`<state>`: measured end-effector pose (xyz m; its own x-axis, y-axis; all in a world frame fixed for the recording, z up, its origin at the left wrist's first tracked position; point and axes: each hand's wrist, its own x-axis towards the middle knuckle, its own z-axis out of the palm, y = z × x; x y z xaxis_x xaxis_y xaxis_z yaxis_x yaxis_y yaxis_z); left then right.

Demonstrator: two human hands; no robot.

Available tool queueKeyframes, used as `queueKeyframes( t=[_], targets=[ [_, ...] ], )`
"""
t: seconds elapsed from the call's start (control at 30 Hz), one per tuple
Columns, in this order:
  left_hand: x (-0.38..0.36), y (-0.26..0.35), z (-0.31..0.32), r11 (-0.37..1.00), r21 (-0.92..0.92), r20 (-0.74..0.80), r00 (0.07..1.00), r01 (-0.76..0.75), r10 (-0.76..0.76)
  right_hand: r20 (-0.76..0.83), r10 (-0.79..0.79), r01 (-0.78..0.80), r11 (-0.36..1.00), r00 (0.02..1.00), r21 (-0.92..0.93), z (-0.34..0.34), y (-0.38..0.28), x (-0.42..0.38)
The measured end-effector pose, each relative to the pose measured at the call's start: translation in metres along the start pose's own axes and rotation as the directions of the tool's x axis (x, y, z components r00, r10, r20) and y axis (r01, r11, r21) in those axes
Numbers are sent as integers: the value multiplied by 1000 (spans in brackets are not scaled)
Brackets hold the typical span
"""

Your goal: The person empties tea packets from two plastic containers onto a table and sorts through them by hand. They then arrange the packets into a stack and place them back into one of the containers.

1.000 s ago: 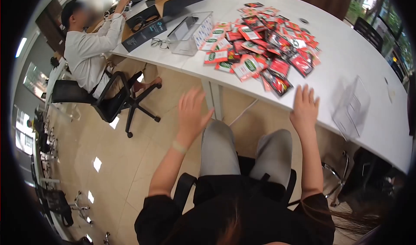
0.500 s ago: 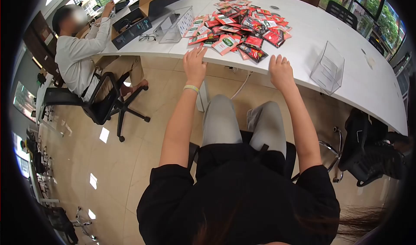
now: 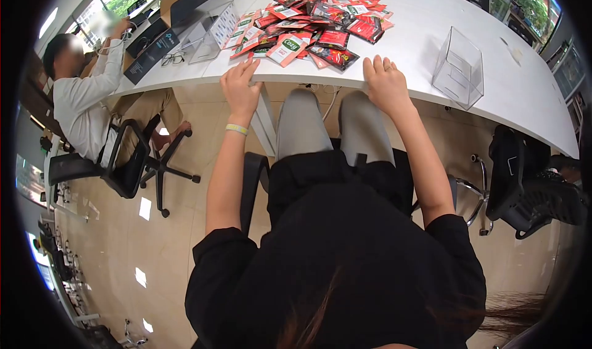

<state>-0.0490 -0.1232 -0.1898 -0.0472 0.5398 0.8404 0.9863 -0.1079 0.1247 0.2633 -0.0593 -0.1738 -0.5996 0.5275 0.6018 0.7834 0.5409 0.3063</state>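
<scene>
My left hand (image 3: 240, 90) rests on the front edge of the white table (image 3: 410, 53), fingers extended over the top and holding nothing. Farther right, my right hand (image 3: 387, 85) lies on the same edge, its fingers stretched forward and a ring on one of them. Just beyond and between both hands is a heap of red, white and black sachets (image 3: 308, 22). Nearest to the left hand is a red and white sachet marked Cozy (image 3: 288, 49). A dark sachet with red print (image 3: 333, 57) lies close to the right hand.
A clear plastic holder (image 3: 459, 68) stands on the right. To the left are another clear holder (image 3: 206, 47), eyeglasses (image 3: 173, 58) and an open cardboard box (image 3: 151, 56). A person in a white shirt (image 3: 86, 96) sits there. A black bag (image 3: 524, 182) is at lower right.
My body has moved closer to the table, and my knees now reach its edge. Both hands stay on the edge. The view has shifted, so the table appears higher and farther left.
</scene>
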Motion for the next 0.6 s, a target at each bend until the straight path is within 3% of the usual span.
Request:
queueKeyframes(
  t=[0.23, 0.37, 0.6],
  targets=[
    [6, -21, 3, 985, -122, -4, 992, -122, 122, -186, 29, -9, 994, 982, 110, -6, -4, 2],
    [5, -22, 5, 980, -158, -34, 992, -124, 120, -219, 81, -45, 986, 972, 163, -6, -11, 0],
    [4, -27, 5, 980, -150, -18, 991, -132, 131, -163, 31, -5, 988, 986, 157, -11, -4, -1]
  ],
)
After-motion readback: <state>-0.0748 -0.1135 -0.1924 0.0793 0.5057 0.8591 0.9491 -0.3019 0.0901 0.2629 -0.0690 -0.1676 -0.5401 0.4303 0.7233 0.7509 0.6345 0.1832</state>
